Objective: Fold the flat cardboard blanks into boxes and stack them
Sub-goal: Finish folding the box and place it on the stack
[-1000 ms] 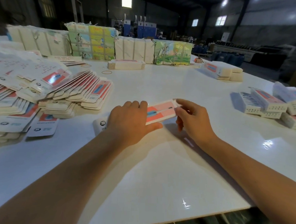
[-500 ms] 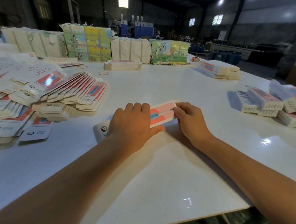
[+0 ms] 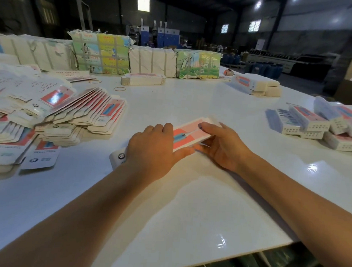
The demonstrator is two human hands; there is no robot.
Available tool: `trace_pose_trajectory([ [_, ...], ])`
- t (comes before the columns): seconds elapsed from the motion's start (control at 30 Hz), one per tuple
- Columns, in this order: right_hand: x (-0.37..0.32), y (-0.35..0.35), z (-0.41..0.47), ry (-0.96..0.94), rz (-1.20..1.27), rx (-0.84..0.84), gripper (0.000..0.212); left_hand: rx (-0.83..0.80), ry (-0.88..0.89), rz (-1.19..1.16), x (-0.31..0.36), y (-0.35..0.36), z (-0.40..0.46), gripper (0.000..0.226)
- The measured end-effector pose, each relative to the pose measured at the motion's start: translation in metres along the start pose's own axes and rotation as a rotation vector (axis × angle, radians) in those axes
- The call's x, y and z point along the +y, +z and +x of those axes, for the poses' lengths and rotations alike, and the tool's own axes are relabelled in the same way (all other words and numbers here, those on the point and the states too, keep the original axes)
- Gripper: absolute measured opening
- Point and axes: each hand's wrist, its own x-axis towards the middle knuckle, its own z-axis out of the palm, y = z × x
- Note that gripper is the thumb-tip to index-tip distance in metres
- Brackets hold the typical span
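blank sits flat on the white table, mid-front, under both our hands. left hand presses down on its near half, fingers fairly straight, thumb along the front edge. right hand grips the far-right end, fingers curled over top, thumb under, edge lifting slightly. we judge this is the pop-open step: keep the left pinning, let the right roll the panel along the crease, not across the print. flat blanks fanned well left, folded boxes stacked right.
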Motion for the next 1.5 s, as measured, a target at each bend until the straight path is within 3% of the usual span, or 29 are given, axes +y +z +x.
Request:
trace_pose_trajectory([
  [0.07, 0.002, 0.002, -0.002, -0.069, -0.080, -0.008, 0.007, -0.009, 0.006, 0.022, 0.001, 0.002, 0.001, 0.079],
  [0.2, 0.016, 0.000, -0.007, -0.525, -0.970, 0.156, 0.019, 0.033, 0.021, 0.078, 0.004, 0.008, 0.000, 0.068],
  [0.27, 0.019, 0.001, -0.009, -0.653, -1.143, 0.191, 0.022, 0.063, 0.037, 0.109, 0.003, 0.010, -0.001, 0.065],
  [0.33, 0.020, 0.002, -0.009, -0.659, -1.204, 0.176, 0.025, 0.054, 0.044, 0.124, 0.001, 0.011, -0.001, 0.064],
  [0.4, 0.019, 0.004, -0.010, -0.592, -1.062, 0.140, 0.028, 0.022, 0.040, 0.136, 0.000, 0.012, 0.000, 0.069],
  [0.57, 0.010, 0.011, -0.004, -0.286, -0.379, 0.143, 0.031, 0.033, 0.014, 0.111, -0.002, 0.009, 0.001, 0.073],
  [0.77, 0.004, 0.007, -0.002, -0.199, -0.089, 0.062, 0.048, 0.077, 0.060, 0.124, -0.003, 0.010, 0.003, 0.071],
  [1.0, 0.005, 0.002, 0.000, -0.204, -0.093, 0.034, 0.056, 0.088, 0.093, 0.128, -0.003, 0.009, 0.003, 0.082],
  [1.23, 0.009, 0.001, -0.006, -0.387, -0.368, 0.154, 0.047, 0.086, 0.096, 0.106, 0.001, 0.008, 0.001, 0.087],
  [1.37, 0.011, 0.003, -0.011, -0.493, -0.495, 0.098, 0.039, 0.089, 0.075, 0.057, -0.002, 0.005, 0.001, 0.089],
  [1.5, 0.009, 0.007, -0.014, -0.485, -0.457, 0.020, 0.041, 0.095, 0.056, -0.006, -0.008, 0.004, 0.001, 0.086],
])
